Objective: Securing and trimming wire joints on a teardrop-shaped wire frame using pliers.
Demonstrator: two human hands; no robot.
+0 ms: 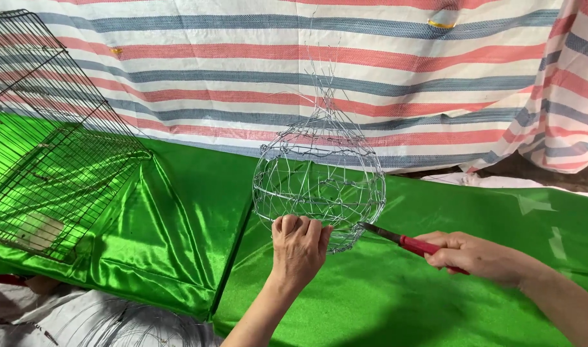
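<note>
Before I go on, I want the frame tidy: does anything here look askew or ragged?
Yes. Loose wire ends stick up unevenly from the top of the wire basket, and the black wire cage at the left lies tilted on the green cloth.

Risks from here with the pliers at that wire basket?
1. Loose wire ends stick up from the wire basket; they could jab a hand or the face.
2. The left hand grips the frame close to the pliers in the right hand; a slip may nick fingers.
</note>
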